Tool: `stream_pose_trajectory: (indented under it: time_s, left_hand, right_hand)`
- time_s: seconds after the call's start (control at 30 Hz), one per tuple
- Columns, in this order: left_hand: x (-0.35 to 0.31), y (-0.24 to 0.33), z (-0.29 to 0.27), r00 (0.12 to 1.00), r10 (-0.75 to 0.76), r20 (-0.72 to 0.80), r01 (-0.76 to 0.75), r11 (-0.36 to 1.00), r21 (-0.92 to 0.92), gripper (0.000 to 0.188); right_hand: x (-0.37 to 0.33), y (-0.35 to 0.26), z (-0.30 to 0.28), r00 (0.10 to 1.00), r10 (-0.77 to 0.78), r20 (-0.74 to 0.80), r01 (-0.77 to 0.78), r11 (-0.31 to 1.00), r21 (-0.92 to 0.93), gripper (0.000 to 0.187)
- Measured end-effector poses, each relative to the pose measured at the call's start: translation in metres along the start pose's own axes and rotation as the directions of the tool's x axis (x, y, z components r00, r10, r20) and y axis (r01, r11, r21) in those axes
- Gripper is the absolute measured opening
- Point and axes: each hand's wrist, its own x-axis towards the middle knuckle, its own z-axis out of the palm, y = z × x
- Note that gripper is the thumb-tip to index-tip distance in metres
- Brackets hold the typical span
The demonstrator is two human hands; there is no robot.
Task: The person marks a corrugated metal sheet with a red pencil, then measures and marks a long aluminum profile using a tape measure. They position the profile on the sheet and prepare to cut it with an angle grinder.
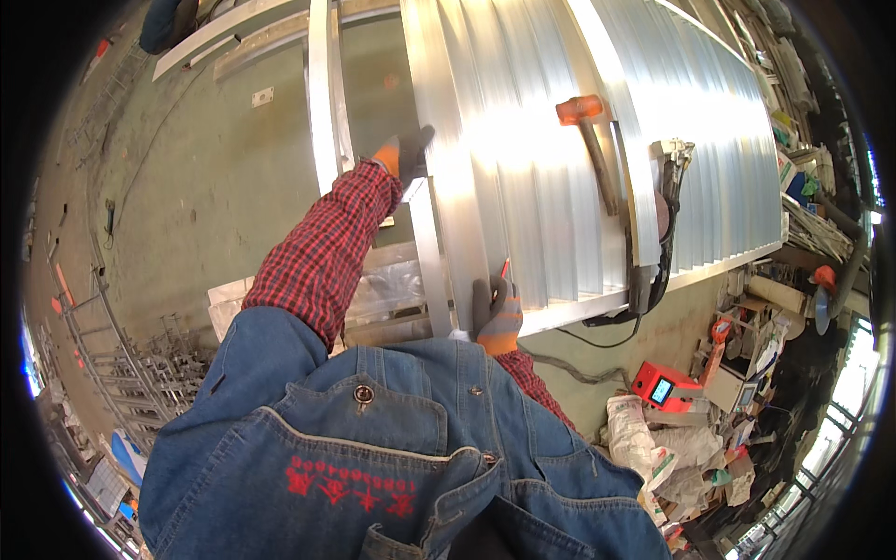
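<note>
My left hand [407, 158], in a grey and orange glove, grips the left edge bar [448, 140] of a shiny ribbed metal panel [523, 177]; some of its fingers are hidden. At the panel's near edge, my right hand [498, 320] wears a matching glove. A thin red pencil or marker [506, 269] sticks up from its closed fingers, over the ribbed sheet. On the panel to the right lies a mallet with an orange head [580, 109] and a dark handle. Beside it, past a raised metal crossbar [642, 215], rests a black-bodied angle grinder [668, 201].
Long metal bars [323, 103] run left of the panel over a green floor [224, 168]. A black cable [611, 343] hangs off the near edge. At lower right are a red machine with a screen [661, 387], white sacks [635, 434] and clutter. Metal racks [117, 345] stand at left.
</note>
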Motion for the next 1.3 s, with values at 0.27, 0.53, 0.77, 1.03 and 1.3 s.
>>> stream_pose_trajectory:
  time_s: [0.27,0.53,0.77,1.03,1.3]
  left_hand:
    - [0.040,-0.025,-0.028,0.955,0.228,0.190,-0.263,0.947,0.186,0.059]
    - [0.020,-0.018,-0.014,0.987,0.141,0.081,-0.158,0.948,0.276,0.063]
    - [0.044,-0.030,-0.017,0.967,0.248,0.058,-0.232,0.766,0.599,0.086]
    - [0.041,-0.015,0.037,0.912,0.183,-0.367,0.219,0.540,0.813,0.114]
    - [0.025,0.001,0.056,0.852,0.211,-0.479,0.325,0.504,0.800,0.124]
  right_hand:
    - [-0.001,-0.004,-0.009,0.999,-0.024,-0.022,0.024,0.999,0.022,0.030]
    - [-0.002,0.005,0.007,0.999,-0.050,-0.012,0.051,0.998,0.046,0.034]
    - [-0.001,0.013,0.015,0.996,0.043,0.079,-0.044,0.999,0.010,0.043]
    - [0.001,0.017,0.000,0.981,-0.034,0.190,0.077,0.972,-0.222,0.048]
    - [0.009,0.021,-0.010,0.973,-0.229,-0.026,0.225,0.968,-0.109,0.038]
